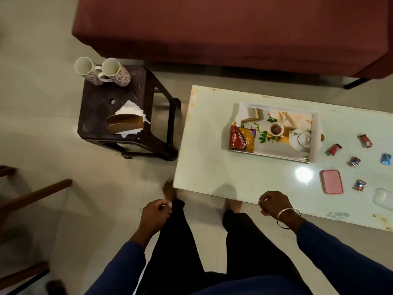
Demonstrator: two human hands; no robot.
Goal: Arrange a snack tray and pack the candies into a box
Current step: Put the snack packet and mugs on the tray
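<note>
From the head camera we look down on a pale desk point(212, 167) with a white tray point(315, 137) lying flat on it. The tray's floor carries a printed picture of a teapot and cup. A red and yellow snack packet point(242, 139) lies in the tray's left end, its edge over the near-left rim.

To the right of the tray, five wrapped candies lie scattered on the desk, apart from one another: a red candy point(366, 141), a second red candy point(334, 149), a dark candy point(354, 161), a blue candy point(385, 159) and another dark candy point(359, 185). A pink box lid point(331, 181) lies flat among them, near the front edge. At the right border sits a pale, see-through thing, perhaps the box itself point(382, 198); we cannot tell for sure, as it is blurred and cut off.

Our left hand point(156, 213) hangs above the floor with its fingers loosely curled, its grip closed on nothing that we can see. Our right hand point(274, 203), a bangle point(288, 218) on the wrist, hovers over the desk's front edge, likewise loosely curled with nothing in it.

Left of the desk stands a dark stool point(127, 116) bearing two floral mugs point(102, 71) and a napkin holder point(125, 123) with white napkins. A maroon sofa point(234, 28) runs behind.
</note>
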